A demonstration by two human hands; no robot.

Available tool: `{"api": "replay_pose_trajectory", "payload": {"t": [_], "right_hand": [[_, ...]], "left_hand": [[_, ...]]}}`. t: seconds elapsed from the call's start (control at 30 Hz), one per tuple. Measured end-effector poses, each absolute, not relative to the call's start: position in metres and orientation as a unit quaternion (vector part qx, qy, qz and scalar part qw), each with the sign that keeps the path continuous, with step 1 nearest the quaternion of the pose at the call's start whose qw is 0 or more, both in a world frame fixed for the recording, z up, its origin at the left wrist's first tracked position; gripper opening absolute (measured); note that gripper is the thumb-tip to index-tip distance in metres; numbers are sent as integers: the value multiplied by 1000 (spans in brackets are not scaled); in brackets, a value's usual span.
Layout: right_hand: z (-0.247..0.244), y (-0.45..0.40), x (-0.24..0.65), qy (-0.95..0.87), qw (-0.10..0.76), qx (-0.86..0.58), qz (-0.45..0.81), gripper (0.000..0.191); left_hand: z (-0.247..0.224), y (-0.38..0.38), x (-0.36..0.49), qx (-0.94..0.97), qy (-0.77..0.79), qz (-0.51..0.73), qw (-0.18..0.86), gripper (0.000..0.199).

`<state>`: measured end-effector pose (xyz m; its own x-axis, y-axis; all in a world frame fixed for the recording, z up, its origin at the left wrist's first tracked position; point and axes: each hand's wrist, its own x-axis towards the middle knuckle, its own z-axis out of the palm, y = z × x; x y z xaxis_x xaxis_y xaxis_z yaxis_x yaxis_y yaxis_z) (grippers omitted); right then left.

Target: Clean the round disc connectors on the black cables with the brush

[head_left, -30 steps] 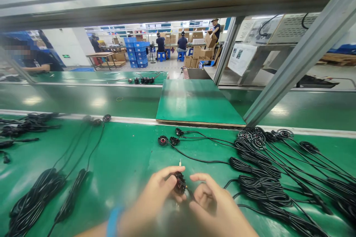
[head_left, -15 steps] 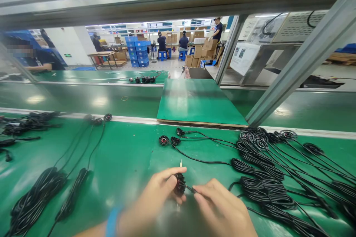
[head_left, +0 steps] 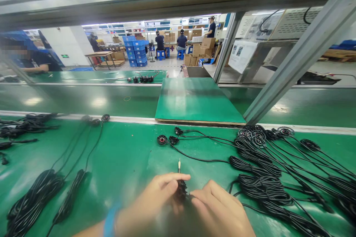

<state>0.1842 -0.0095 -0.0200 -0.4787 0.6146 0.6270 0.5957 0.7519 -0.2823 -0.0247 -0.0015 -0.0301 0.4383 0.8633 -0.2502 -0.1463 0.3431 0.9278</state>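
Grasping with the left hand (head_left: 158,194), at lower centre of the frame, a black toothed disc (head_left: 182,189) between thumb and fingers, above the green tabletop (head_left: 122,163). Wearing a blue band (head_left: 110,222) on the left wrist. Pinching just beside the disc, with the right hand (head_left: 219,207), a short dark lead (head_left: 189,194), mostly hidden by the fingertips. Comparing with half a second ago, now turning the disc more edge-on and bringing the right fingertips nearer to it; probably working at the joining place of disc and lead. Seeing just beyond the left hand a pale-tipped slim rod (head_left: 179,163), without being able to tell if held or lying. Going outward on the tabletop, finding three small discs (head_left: 162,140) with cables near the centre, thick black cable coils (head_left: 258,185) at right, more bundles (head_left: 36,194) at lower left. Looking farther, meeting a raised green board (head_left: 194,100) in mid-frame, blue crates (head_left: 140,52) and seated co-workers (head_left: 182,40) at upper centre, and a slanting metal post (head_left: 299,57) at upper right.
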Motion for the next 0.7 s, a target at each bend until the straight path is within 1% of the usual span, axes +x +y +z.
{"api": "replay_pose_trajectory", "payload": {"t": [0.13, 0.3, 0.4, 0.5, 0.63, 0.7], "right_hand": [[-19, -9, 185, -866, 351, -355, 5, 17], [-27, -9, 185, -873, 329, -359, -34, 15], [-31, -10, 183, -876, 316, -360, -62, 13], [-33, -12, 181, -876, 310, -362, -76, 11], [-32, -15, 181, -872, 312, -367, -82, 9], [-32, -16, 181, -874, 306, -369, -83, 9]], "left_hand": [[-26, 0, -28, 479, 413, 332, 700, 60], [-18, 2, -30, 551, 443, 321, 630, 51], [-17, 1, -29, 561, 456, 321, 612, 48], [-17, -2, -28, 530, 458, 318, 639, 48], [-17, -4, -27, 430, 421, 317, 733, 47], [-13, -4, -27, 401, 410, 307, 759, 50]]}}
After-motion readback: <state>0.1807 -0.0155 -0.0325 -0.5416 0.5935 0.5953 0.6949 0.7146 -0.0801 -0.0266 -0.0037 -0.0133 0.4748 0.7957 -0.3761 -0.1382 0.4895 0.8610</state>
